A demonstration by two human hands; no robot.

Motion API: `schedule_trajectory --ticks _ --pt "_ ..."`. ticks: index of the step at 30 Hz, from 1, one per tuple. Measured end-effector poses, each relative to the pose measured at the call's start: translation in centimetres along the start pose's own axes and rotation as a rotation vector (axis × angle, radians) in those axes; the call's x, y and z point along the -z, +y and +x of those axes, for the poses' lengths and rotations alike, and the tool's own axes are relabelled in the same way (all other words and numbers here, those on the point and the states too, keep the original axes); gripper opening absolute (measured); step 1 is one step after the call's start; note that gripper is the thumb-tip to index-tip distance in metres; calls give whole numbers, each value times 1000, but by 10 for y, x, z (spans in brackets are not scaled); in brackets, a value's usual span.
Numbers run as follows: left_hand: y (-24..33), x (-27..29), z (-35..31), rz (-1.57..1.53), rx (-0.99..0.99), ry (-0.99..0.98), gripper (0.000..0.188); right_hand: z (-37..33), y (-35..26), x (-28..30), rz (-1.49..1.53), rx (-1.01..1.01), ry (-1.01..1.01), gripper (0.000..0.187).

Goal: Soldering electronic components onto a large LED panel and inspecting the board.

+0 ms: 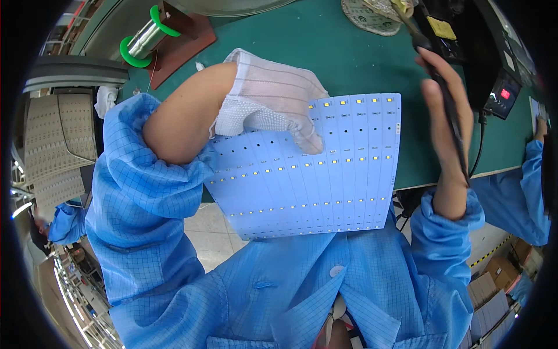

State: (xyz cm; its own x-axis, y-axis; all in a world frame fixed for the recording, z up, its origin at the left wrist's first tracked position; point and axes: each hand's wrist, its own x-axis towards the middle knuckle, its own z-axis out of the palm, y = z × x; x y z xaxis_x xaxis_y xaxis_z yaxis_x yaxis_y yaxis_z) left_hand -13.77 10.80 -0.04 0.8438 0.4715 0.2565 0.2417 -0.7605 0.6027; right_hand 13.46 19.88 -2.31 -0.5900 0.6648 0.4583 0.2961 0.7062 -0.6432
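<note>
A white LED circuit board panel (302, 186), scored into several strips with rows of small yellow LEDs, lies tilted over the table's near edge against my front. My left hand (273, 96), in a white ribbed glove, grips its far edge; one fingertip presses on the upper face and the other fingers are partly hidden. Right of the panel, my bare right hand (450, 110) is closed around a black soldering iron (423, 43). The iron points away from me, its tip end by a yellowish pad at the far edge of view. Its black cord runs down along my palm and wrist.
A solder wire reel (145, 39) with green flanges stands on a brown base at the far left of the green table (372, 64). A black soldering station (494, 75) with a red display stands at right. Stacked board panels (61, 139) are at left; a co-worker's blue sleeve (532, 186) shows at right.
</note>
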Motion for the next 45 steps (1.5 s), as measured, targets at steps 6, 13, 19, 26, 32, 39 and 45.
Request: schedule_trajectory --ticks 6,13,19,26,32,39,45 --pt "28 14 -5 73 106 -73 35 -20 -8 18 214 90 55 21" --pt "2 13 2 148 -2 -173 33 -53 -38 45 538 145 -250 25" --pt "13 8 -9 251 -16 -76 33 -65 -52 28 489 176 -242 17" --pt "13 13 5 94 41 -84 29 -64 -49 27 461 201 -269 17" --pt "18 15 10 65 133 -147 30 -63 -50 26 451 207 -262 17" --pt "8 10 -4 167 20 -103 27 -63 -51 27 443 203 -269 17" --pt "12 8 -4 165 91 -92 27 -61 -50 27 426 230 -279 18"
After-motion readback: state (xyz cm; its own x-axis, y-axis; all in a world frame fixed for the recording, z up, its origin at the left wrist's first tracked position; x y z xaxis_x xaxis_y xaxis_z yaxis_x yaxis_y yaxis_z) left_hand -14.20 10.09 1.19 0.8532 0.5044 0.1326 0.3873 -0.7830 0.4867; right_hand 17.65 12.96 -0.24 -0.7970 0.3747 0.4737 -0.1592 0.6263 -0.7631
